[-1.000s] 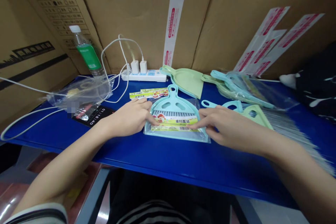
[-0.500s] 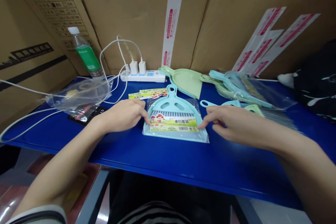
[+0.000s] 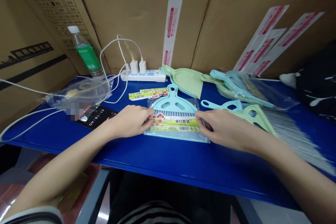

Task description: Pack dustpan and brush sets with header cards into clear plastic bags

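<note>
A light-blue dustpan (image 3: 165,135) lies flat in a clear plastic bag on the table, its handle pointing away from me. A brush with grey bristles sits within it, partly behind a printed label card (image 3: 181,124). My left hand (image 3: 133,120) is closed at the bag's left edge, thumb and forefinger pinching the plastic beside the card. At the right edge, my right hand (image 3: 223,126) pinches the bag likewise, with its other fingers curled. The exact grip of the fingertips on the film is partly hidden.
Green dustpan (image 3: 187,80) and bagged dustpans (image 3: 244,89) lie behind. Loose brushes (image 3: 223,105) and a stack of clear bags (image 3: 296,134) are at right. More label cards (image 3: 149,93), a power strip (image 3: 154,76), phone (image 3: 97,117), cables and a bottle (image 3: 88,56) stand at left.
Both hands have gone from extended forefingers touching the card's ends to pinching the bag's side edges. The bagged dustpan stays nearly in place. More of the phone shows now.
</note>
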The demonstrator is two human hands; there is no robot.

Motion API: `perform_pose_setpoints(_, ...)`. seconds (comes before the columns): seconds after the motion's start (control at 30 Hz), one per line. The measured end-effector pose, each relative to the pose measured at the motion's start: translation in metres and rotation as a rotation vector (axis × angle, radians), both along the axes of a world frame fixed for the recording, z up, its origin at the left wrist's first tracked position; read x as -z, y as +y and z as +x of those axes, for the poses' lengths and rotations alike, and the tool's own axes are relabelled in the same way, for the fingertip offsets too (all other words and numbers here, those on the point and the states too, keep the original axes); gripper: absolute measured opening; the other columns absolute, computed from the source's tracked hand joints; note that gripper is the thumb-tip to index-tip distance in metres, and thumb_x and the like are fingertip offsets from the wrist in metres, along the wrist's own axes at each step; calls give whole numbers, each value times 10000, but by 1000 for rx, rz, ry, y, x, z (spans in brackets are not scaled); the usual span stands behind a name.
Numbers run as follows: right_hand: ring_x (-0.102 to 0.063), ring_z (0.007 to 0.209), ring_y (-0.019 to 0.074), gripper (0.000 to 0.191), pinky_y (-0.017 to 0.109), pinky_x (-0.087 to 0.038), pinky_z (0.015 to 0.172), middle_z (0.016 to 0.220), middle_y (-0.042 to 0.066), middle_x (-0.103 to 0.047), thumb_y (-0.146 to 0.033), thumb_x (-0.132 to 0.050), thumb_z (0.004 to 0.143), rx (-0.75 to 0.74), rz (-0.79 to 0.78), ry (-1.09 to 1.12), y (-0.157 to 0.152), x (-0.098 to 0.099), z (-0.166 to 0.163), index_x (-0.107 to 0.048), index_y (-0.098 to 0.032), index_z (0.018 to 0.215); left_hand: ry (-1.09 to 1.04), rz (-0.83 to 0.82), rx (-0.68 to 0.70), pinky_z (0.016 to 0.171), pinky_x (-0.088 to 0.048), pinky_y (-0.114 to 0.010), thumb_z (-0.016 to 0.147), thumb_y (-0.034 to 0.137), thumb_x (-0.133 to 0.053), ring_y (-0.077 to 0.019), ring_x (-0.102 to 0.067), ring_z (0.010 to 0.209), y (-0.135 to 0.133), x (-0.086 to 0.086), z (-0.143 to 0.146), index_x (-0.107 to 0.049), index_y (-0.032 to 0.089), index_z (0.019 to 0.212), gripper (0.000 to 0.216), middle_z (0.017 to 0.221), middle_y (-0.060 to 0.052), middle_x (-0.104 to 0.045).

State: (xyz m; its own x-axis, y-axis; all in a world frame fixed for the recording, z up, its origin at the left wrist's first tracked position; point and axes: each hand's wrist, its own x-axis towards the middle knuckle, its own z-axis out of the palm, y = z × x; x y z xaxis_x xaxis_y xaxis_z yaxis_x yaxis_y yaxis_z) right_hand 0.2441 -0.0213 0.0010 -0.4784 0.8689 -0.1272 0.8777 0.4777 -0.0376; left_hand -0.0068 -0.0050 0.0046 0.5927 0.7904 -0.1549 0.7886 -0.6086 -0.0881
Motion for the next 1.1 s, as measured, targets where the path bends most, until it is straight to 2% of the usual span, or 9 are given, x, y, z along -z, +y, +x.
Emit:
perform_pose_setpoints(0.17, -454, 507, 155, 173, 268, -247, 495, 560, -22, -484, -155, -422, 808, 133, 0, 0, -1, 0, -7, -312, -249, 713, 16, 75, -24, 476, -233, -277, 839, 218, -410, -159, -538, 518, 0, 1, 1, -503, 169, 913, 128, 605, 0, -588)
perform_pose_setpoints(0.37, -458, 476, 148, 189, 250, -247, 472, 529, -37, -490, -116, -401, 739, 107, 7, 163, 1, 4, -4, -273, -254, 732, -59, 84, -73, 459, -244, -261, 776, 176, -449, -138, -479, 463, 1, 1, 3, -495, 185, 863, 99, 553, 27, -547)
perform_pose_setpoints(0.7, -449, 455, 145, 181, 261, -236, 473, 485, -54, -454, -117, -427, 737, 110, 43, 83, 2, 5, -5, -311, -252, 713, 39, 75, -80, 469, -247, -279, 810, 237, -455, -184, -541, 506, -2, -4, 4, -524, 155, 924, 157, 556, 5, -560)
perform_pose_setpoints(0.83, -437, 434, 145, 99, 262, -220, 452, 491, -36, -481, -140, -391, 795, -8, 232, 82, 4, 11, -2, -450, -218, 788, 65, 160, -57, 478, -312, -278, 843, 235, -451, -194, -580, 539, -3, -3, 4, -559, 122, 1013, 231, 612, -25, -620)
perform_pose_setpoints(0.9, -478, 460, 154, 162, 268, -251, 463, 545, -5, -554, -149, -374, 834, -144, 315, 125, 4, 13, -3, -528, -193, 854, 5, 199, 53, 520, -375, -272, 876, 214, -439, -185, -614, 606, -4, -2, 4, -585, 138, 1044, 235, 696, -36, -660)
perform_pose_setpoints(1.0, -588, 604, 169, 266, 277, -372, 568, 725, 42, -667, -121, -377, 860, -402, 286, 228, 2, 14, -6, -619, -187, 950, -117, 159, 325, 617, -448, -247, 915, 189, -435, -149, -643, 716, -6, 2, 4, -598, 216, 1150, 288, 876, -24, -692)
perform_pose_setpoints(1.1, -622, 693, 168, 365, 280, -421, 648, 804, 45, -689, -77, -400, 848, -495, 220, 278, 1, 16, -9, -657, -203, 1075, -137, 92, 426, 648, -483, -247, 901, 157, -465, -150, -659, 774, -6, 6, 4, -597, 270, 1210, 355, 959, -19, -693)
